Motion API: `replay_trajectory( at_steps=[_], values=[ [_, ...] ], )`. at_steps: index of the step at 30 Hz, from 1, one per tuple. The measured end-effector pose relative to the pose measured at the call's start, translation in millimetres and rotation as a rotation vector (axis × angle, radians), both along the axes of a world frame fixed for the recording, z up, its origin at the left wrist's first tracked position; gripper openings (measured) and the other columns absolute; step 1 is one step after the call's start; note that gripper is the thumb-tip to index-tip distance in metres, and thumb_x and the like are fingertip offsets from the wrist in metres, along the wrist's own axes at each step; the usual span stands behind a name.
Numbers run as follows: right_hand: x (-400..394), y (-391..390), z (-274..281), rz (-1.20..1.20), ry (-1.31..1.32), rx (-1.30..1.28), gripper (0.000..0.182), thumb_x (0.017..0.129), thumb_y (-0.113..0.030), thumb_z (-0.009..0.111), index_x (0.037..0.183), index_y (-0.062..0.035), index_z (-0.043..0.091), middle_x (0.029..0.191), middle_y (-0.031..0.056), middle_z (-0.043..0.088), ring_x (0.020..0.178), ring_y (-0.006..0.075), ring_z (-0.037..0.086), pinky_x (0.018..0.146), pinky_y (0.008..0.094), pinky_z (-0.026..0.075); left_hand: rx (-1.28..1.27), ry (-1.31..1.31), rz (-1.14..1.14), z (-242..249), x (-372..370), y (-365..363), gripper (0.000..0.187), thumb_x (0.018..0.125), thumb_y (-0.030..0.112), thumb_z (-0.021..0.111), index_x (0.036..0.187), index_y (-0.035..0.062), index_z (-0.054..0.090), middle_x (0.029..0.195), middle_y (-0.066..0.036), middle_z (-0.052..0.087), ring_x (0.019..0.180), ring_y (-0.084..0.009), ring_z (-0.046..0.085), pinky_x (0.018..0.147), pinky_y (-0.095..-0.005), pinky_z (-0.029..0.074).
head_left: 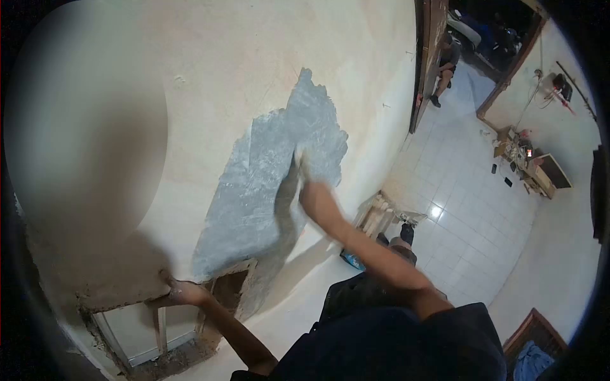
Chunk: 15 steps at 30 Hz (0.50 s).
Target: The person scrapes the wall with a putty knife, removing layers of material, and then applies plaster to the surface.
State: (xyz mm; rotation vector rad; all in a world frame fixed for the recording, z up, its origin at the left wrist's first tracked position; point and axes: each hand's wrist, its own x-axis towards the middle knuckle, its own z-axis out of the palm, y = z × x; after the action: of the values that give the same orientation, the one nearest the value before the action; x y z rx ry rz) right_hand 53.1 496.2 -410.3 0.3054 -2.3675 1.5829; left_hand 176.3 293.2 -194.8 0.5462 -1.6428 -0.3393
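Observation:
My right hand (318, 202) is closed around a small, narrow, light-coloured tool (301, 160), smeared by motion so that its kind does not show. The tool's tip is at the rough-edged grey patch (254, 181) on the cream wall (216, 70), and the arm's shadow falls across that patch. Lower left, my left hand (185, 293) grips the upper edge of a wall opening (130, 308), with one finger up against the wall face. Part of that hand's grip is hidden behind the edge.
Beside my legs stands a wooden piece (376, 216) near a blue packet (351, 260). A person (448, 60) sits by the doorway at the top right. Along the far wall is a wooden box (551, 174) with small items on the tiled floor (457, 216). Blue cloth (532, 363) hangs lower right.

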Motion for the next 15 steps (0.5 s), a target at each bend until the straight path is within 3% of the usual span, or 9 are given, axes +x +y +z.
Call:
replay_trajectory(
  at_steps=[1,2,3,5,7,10,11,12,15],
  values=[
    [45.8,5.8,31.7,0.150,-0.253,0.055,0.024,0.076,-0.003,0.051,0.097,0.0032,0.061,0.066,0.0243,0.059,0.059,0.0375,0.058,0.057,0.0470,0.045,0.039,0.042,-0.060,0.9,-4.4,6.8,0.064,0.084,0.013,0.063,0.130,0.0002,0.019,0.127,-0.018,0.031,0.113,-0.0289,0.042,0.098,-0.0449,0.042],
    [87.4,-11.7,-15.7,0.415,-0.169,0.146,0.014,0.079,-0.005,0.050,0.085,0.0016,0.061,0.067,0.0249,0.059,0.064,0.0393,0.059,0.061,0.0482,0.046,0.042,0.042,-0.062,-1.3,-3.6,1.0,0.064,0.084,0.013,0.063,0.130,0.0002,0.019,0.127,-0.018,0.031,0.113,-0.0289,0.042,0.098,-0.0449,0.042],
    [127.2,-24.5,-44.2,0.693,-0.238,0.001,0.023,0.085,-0.012,0.050,0.105,-0.0009,0.056,0.070,0.0254,0.059,0.067,0.0412,0.060,0.064,0.0488,0.047,0.017,0.047,-0.079,-6.0,0.0,-11.9,0.066,0.084,0.014,0.064,0.130,-0.0007,0.019,0.127,-0.018,0.031,0.113,-0.0291,0.042,0.098,-0.0453,0.042],
    [144.6,11.5,10.9,0.978,-0.493,-0.042,0.033,0.091,-0.024,0.048,0.117,-0.0040,0.047,0.073,0.0261,0.059,0.068,0.0427,0.060,0.065,0.0498,0.047,-0.014,0.051,-0.077,-12.7,5.0,-27.6,0.068,0.083,0.015,0.065,0.130,-0.0017,0.018,0.126,-0.018,0.032,0.113,-0.0293,0.042,0.097,-0.0457,0.042],
    [112.8,28.5,52.2,1.094,-0.646,0.169,0.045,0.096,-0.031,0.037,0.126,0.0023,0.038,0.087,0.0276,0.060,0.080,0.0447,0.059,0.076,0.0518,0.045,-0.113,0.105,-0.128,-18.4,4.6,-32.8,0.071,0.081,0.015,0.068,0.130,-0.0026,0.020,0.125,-0.018,0.034,0.113,-0.0292,0.042,0.096,-0.0445,0.043],
    [67.5,29.3,56.2,0.844,-0.045,0.552,0.033,0.088,-0.019,0.046,0.116,-0.0022,0.048,0.075,0.0170,0.064,0.071,0.0287,0.065,0.060,0.0415,0.050,-0.200,-0.004,0.099,-18.6,10.0,-37.9,0.073,0.078,0.013,0.071,0.129,-0.0034,0.022,0.124,-0.020,0.037,0.112,-0.0302,0.042,0.095,-0.0443,0.042],
    [50.6,24.0,66.8,0.776,0.052,0.614,0.030,0.087,-0.015,0.046,0.114,-0.0038,0.050,0.073,0.0141,0.064,0.068,0.0276,0.066,0.054,0.0386,0.051,-0.210,-0.011,0.136,-19.2,10.5,-40.9,0.074,0.077,0.013,0.072,0.129,-0.0040,0.023,0.124,-0.021,0.037,0.112,-0.0306,0.043,0.095,-0.0443,0.041],
    [41.8,17.3,63.2,0.719,0.149,0.647,0.029,0.085,-0.015,0.048,0.113,-0.0055,0.052,0.074,0.0127,0.065,0.066,0.0263,0.066,0.053,0.0375,0.051,-0.016,0.176,-0.119,-10.5,-1.7,-14.5,0.074,0.077,0.012,0.073,0.129,-0.0054,0.023,0.124,-0.021,0.037,0.109,-0.0310,0.044,0.094,-0.0451,0.040],
    [14.9,19.3,72.6,0.804,0.280,0.736,0.032,0.088,-0.019,0.046,0.115,-0.0024,0.048,0.063,0.0123,0.062,0.062,0.0287,0.065,0.052,0.0405,0.051,-0.210,0.016,0.029,-12.5,6.7,-28.1,0.074,0.076,0.011,0.072,0.129,-0.0063,0.023,0.123,-0.021,0.038,0.107,-0.0307,0.045,0.094,-0.0441,0.040]
  ],
)
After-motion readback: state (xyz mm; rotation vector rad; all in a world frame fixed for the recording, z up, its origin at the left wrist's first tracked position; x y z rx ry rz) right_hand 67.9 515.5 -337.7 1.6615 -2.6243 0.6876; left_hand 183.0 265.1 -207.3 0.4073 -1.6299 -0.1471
